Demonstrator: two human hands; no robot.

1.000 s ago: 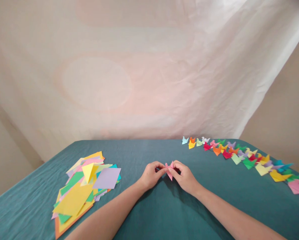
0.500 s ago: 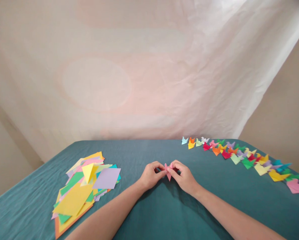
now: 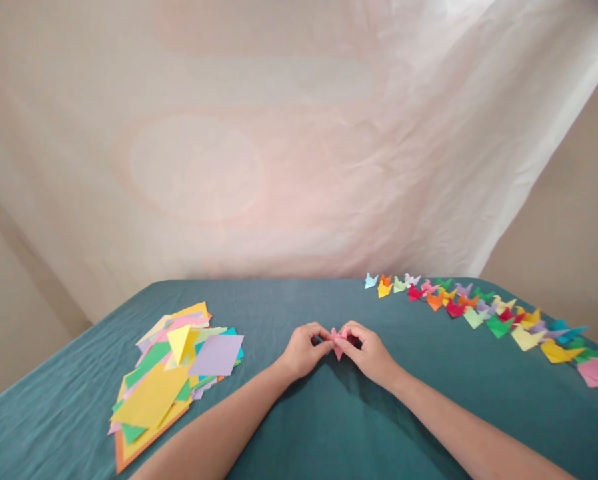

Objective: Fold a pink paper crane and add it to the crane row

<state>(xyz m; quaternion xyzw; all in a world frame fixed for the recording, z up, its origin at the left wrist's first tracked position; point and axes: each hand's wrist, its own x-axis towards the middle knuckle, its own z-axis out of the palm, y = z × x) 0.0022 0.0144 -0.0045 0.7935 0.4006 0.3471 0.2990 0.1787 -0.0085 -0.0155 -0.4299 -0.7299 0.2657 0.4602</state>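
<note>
A small pink folded paper figure (image 3: 337, 343) is pinched between both hands just above the teal tablecloth (image 3: 329, 427) at the middle of the table. My left hand (image 3: 305, 349) grips its left side with curled fingers. My right hand (image 3: 367, 351) grips its right side the same way. Most of the figure is hidden by my fingertips. Both forearms reach in from the bottom edge.
A loose pile of coloured paper squares (image 3: 171, 373) lies at the left. A long row of several small folded paper figures (image 3: 483, 313) runs along the right side towards the table edge. A pale cloth backdrop (image 3: 279, 147) hangs behind the table.
The hands have stayed in place and keep pinching the pink figure. The view shifted very slightly, so the paper pile sits a little to the right.
</note>
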